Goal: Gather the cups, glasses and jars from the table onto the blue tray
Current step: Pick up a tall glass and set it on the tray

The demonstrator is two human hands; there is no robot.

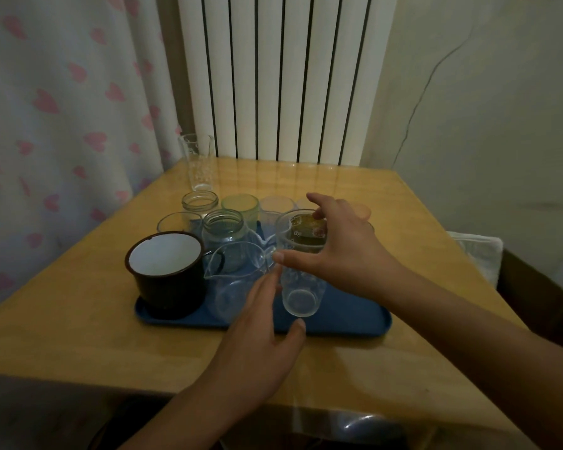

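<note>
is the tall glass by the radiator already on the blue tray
No, the tall glass stands on the bare wooden table behind the blue tray, apart from it.

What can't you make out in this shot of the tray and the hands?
- Head view: the far right cups on the blue tray are hidden behind the right hand.
- Head view: the tall glass is clear, so whether its base touches the tray cannot be told.
- Head view: the left hand covers part of the glass pitcher; contact is unclear.
</note>
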